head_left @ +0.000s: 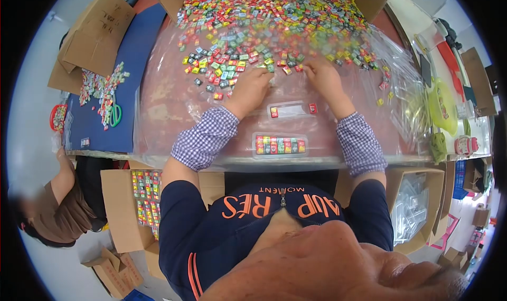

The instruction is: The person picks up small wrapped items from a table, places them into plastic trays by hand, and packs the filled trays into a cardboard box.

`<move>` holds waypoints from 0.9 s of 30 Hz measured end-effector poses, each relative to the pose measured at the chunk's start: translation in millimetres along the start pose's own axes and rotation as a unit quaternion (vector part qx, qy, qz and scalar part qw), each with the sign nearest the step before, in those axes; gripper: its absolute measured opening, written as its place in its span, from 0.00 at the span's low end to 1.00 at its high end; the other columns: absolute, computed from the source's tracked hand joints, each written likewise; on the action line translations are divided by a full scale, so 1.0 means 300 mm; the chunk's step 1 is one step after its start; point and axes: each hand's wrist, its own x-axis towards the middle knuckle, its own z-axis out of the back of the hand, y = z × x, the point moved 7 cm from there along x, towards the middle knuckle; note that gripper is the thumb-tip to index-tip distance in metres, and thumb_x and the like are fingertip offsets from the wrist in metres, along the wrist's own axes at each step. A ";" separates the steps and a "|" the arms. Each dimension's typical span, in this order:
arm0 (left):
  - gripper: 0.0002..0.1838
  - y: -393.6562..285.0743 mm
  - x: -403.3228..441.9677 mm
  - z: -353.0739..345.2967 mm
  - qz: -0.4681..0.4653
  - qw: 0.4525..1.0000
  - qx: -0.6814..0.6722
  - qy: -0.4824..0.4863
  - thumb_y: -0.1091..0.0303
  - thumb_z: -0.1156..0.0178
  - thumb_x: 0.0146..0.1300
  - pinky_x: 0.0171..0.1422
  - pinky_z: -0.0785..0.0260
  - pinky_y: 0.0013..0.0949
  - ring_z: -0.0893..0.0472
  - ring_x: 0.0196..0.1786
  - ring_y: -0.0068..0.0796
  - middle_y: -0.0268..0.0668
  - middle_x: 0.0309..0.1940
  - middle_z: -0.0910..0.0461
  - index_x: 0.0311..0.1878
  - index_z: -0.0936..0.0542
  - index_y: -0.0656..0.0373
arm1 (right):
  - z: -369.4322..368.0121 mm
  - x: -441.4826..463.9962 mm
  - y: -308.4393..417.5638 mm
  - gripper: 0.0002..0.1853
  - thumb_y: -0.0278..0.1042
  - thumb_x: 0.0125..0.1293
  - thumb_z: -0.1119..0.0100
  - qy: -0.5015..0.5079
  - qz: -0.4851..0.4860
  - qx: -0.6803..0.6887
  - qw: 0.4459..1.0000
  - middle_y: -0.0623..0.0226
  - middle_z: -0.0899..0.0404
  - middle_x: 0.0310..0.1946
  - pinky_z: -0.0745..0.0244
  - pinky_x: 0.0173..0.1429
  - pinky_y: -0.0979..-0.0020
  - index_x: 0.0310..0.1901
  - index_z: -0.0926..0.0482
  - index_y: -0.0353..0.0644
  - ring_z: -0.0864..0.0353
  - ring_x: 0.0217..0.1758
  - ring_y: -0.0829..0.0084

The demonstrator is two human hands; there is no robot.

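Observation:
My left hand (254,86) is closed at the near edge of a pile of small printed blocks (232,63), its fingertips by a green block (270,68). Close to a red block (299,68), my right hand (321,75) has its fingers pinched together. What either hand holds, if anything, is too small to make out. Between my forearms lies a clear plastic tray (292,111) with one red block at each end and a pale middle. Nearer my body, a second clear tray (280,154) is filled with two rows of coloured blocks.
Clear plastic sheeting (174,84) covers the table. At left, a cardboard box (97,32), green-handled scissors (115,115) and loose blocks lie on a blue surface; another person (66,195) is there. Below the table edge stand a box of filled trays (147,201) and one of clear trays (409,208).

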 end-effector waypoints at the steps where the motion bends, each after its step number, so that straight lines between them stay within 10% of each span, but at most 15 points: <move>1: 0.13 0.015 0.005 -0.007 0.010 1.000 0.004 0.006 0.73 0.42 0.54 0.49 0.29 0.42 0.22 0.45 0.43 0.41 0.41 0.20 0.44 0.20 0.58 | -0.018 0.011 0.016 0.07 0.34 0.61 0.45 0.000 0.035 -0.009 0.999 0.58 0.19 0.36 0.25 0.46 0.59 0.35 0.20 0.43 0.20 0.43 0.58; 11: 0.08 0.043 0.014 -0.098 0.034 0.986 0.057 0.150 0.72 0.45 0.56 0.43 0.28 0.44 0.22 0.41 0.46 0.44 0.34 0.24 0.38 0.22 0.61 | -0.242 0.099 0.048 0.07 0.28 0.56 0.44 0.160 0.157 -0.250 0.942 0.59 0.19 0.36 0.22 0.42 0.58 0.34 0.18 0.40 0.18 0.42 0.59; 19: 0.10 0.072 0.032 -0.127 0.040 0.983 0.027 0.178 0.73 0.45 0.56 0.46 0.29 0.42 0.23 0.42 0.46 0.45 0.35 0.24 0.42 0.23 0.62 | -0.212 0.125 0.002 0.07 0.30 0.56 0.45 0.111 0.108 -0.155 0.976 0.58 0.18 0.35 0.23 0.42 0.57 0.35 0.21 0.40 0.17 0.39 0.57; 27: 0.12 -0.203 -0.044 -0.081 -0.195 0.955 -0.032 0.223 0.72 0.42 0.55 0.49 0.30 0.40 0.23 0.47 0.38 0.40 0.41 0.21 0.44 0.20 0.58 | -0.063 -0.249 0.146 0.08 0.35 0.56 0.45 0.195 0.042 -0.064 0.978 0.54 0.20 0.31 0.26 0.38 0.54 0.34 0.23 0.43 0.19 0.35 0.53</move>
